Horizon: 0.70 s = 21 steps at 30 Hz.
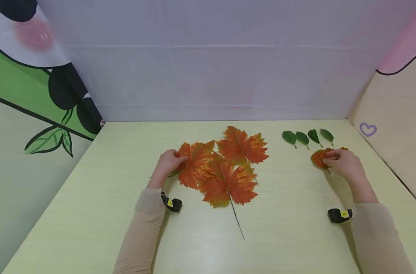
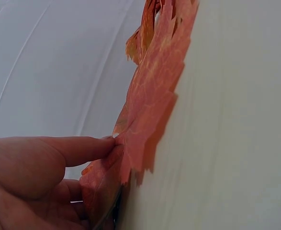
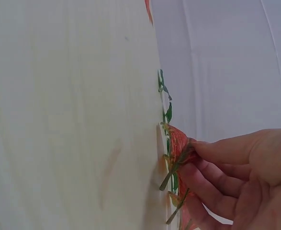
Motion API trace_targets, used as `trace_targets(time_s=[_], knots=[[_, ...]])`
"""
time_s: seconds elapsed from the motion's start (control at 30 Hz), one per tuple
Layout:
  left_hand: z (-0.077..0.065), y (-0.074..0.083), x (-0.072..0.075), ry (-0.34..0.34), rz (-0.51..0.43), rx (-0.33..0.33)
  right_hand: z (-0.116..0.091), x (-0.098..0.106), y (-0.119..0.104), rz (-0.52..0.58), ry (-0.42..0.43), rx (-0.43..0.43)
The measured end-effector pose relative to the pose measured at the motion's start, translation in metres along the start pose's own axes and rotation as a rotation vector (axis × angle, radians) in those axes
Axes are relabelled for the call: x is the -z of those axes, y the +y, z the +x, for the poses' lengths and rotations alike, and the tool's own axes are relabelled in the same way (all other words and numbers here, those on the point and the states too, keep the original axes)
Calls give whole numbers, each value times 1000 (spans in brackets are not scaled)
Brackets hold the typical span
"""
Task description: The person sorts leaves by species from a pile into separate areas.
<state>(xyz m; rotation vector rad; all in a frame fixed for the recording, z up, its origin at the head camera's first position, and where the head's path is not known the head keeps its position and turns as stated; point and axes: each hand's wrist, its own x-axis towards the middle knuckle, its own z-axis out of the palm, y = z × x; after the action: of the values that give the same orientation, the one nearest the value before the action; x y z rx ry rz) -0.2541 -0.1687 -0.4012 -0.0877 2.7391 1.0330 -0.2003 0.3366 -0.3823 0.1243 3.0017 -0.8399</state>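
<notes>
My left hand (image 1: 170, 163) pinches the left edge of an orange maple leaf (image 1: 195, 161), thumb on its upper side. Seen from the left wrist, the thumb (image 2: 90, 149) lies along the red-orange leaf (image 2: 147, 96), and its lower part folds down beside the fingers. Two more orange maple leaves overlap around it: one at the back (image 1: 240, 142) and one in front (image 1: 225, 182) with a long dark stem. On the right, my right hand (image 1: 346, 163) pinches a small red-orange leaf (image 1: 318, 159); its stem (image 3: 171, 175) shows in the right wrist view. More orange leaf shows behind those fingers.
Several small green leaves (image 1: 312, 136) lie in a row at the back right of the pale table (image 1: 283, 228), just beyond my right hand. A light cloth wall (image 1: 221, 83) stands along the back edge, with printed panels at both sides.
</notes>
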Motion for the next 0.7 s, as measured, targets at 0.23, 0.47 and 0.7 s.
trace_targets(time_s=[0.23, 0.47, 0.7], knots=[[-5, 3, 2, 12, 13, 12, -1, 1, 3, 21, -6, -8], [-3, 0, 0, 2, 10, 1, -4, 2, 2, 19, 29, -49], [-2, 0, 1, 3, -2, -12, -8, 3, -11, -7, 84, -82]])
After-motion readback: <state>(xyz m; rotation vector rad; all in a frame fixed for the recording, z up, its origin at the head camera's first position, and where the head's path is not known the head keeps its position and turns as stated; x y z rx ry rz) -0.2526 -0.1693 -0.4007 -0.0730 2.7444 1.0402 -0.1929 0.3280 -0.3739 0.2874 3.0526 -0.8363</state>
